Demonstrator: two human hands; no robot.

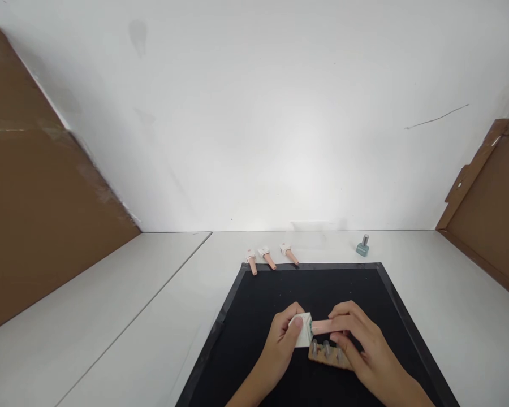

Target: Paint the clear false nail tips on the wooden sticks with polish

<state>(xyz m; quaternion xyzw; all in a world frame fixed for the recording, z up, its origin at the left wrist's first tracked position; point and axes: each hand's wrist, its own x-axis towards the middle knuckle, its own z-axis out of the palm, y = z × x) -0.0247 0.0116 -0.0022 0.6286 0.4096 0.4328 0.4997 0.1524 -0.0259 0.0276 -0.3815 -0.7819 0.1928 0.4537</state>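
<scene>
My left hand (283,338) is closed round a white block (304,330), its thumb pressed on the front face. From the block's right side sticks out a pale pink finger-shaped rod (321,327). The fingers of my right hand (360,342) are closed on the rod's far end, so its tip is hidden. Just below the rod lies a brown cardboard-like strip (331,357) with several small clear pieces (326,347) on it. My right hand covers the strip's right end.
Behind the black mat (322,285) lie three similar pink rods with white ends: a left one (252,264), a middle one (268,259) and a right one (290,254). A teal bottle (362,247) with a silver cap stands at back right. Cardboard panels (46,198) flank the white table (152,311).
</scene>
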